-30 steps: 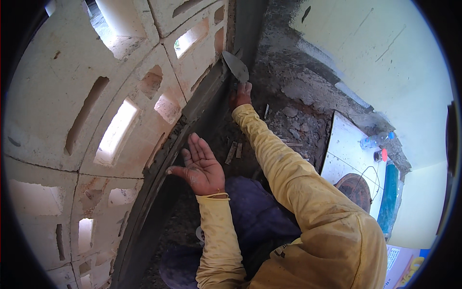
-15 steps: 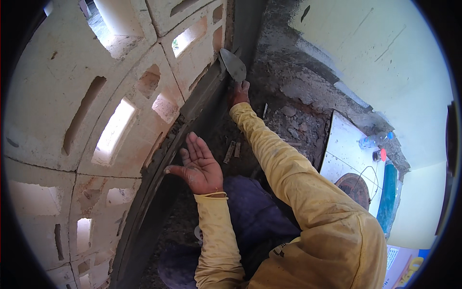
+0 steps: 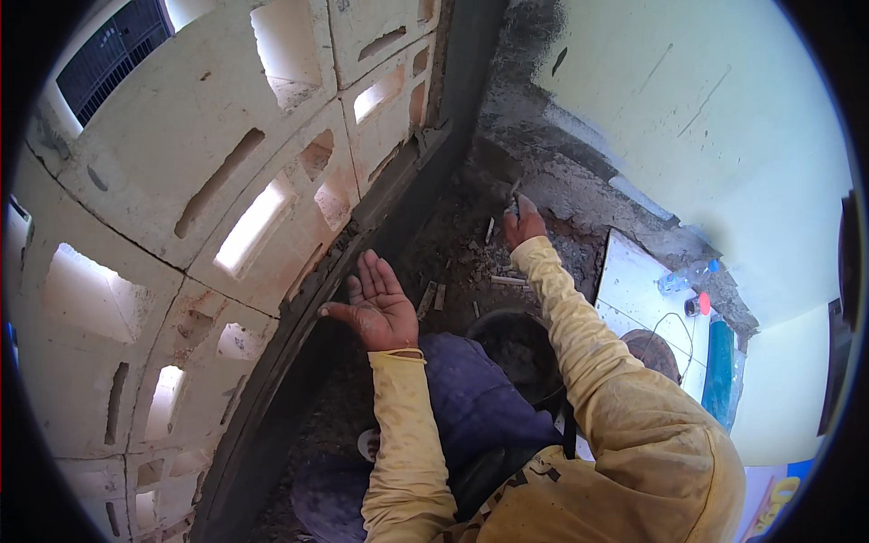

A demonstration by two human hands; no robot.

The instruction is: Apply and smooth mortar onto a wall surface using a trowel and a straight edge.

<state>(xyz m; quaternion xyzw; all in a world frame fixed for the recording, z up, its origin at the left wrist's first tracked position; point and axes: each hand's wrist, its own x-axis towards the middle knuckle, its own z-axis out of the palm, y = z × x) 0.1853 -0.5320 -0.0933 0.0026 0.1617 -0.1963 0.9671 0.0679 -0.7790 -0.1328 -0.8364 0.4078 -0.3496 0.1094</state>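
My left hand is held palm up beside the lower ledge of the block wall, fingers stretched and thumb out toward the ledge, with nothing in it. Farther off and to the right, my right hand is closed round the handle of a trowel. The trowel's blade is dark and hard to tell from the rubble behind it. Fresh grey mortar covers the ledge along the foot of the pale ventilation-block wall. Between my knee and right forearm stands a black bucket with grey mortar inside.
Broken rubble covers the ground near the corner. At right, white tiles carry a clear bottle, a red-lidded jar, a round brown lid-like thing and a teal roll. A cream wall bounds the right side.
My right hand has drawn the trowel away from the ledge, toward the right and nearer me. The bucket has come into sight. My left hand stays nearly in place, palm up.
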